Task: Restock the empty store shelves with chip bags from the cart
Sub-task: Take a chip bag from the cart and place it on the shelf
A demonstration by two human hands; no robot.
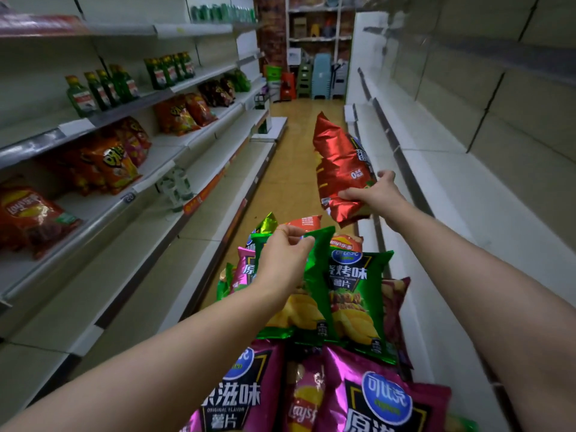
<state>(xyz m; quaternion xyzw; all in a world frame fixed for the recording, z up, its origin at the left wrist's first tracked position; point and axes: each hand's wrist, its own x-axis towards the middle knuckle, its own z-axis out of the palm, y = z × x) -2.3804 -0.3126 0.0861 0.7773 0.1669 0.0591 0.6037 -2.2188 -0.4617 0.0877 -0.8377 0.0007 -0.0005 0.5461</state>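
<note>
**Now: a bag in each hand over the pile**

Here the pile of chip bags point(343, 378) fills the bottom middle of the view, with magenta bags nearest the person and green ones beyond them.

Left of the pile run the left shelves point(93, 219). They carry red and orange snack bags point(115, 163) on the middle tiers and green bottles point(103, 88) on the tier above.

Over the far part of the pile, the left hand point(285, 260) reaches forward with its fingers curled. Thumb and fingertips pinch the top edge of a green chip bag point(319, 275), which lies on the pile with its upper corner folded over. A second green bag lies just to the right of it.

Beyond the pile and slightly to the right, a red chip bag point(336, 157) is held clear of the other bags, standing on end and tilted. The right hand point(372, 194) grips its lower right edge, with the thumb across the front face and the fingers wrapped behind. The arm is stretched out.

Right of the pile stand the white right shelves point(467, 194), close beside the red bag.

Past the pile, at the far end of the aisle, stacked plastic stools point(321, 76) stand on the floor.
</note>
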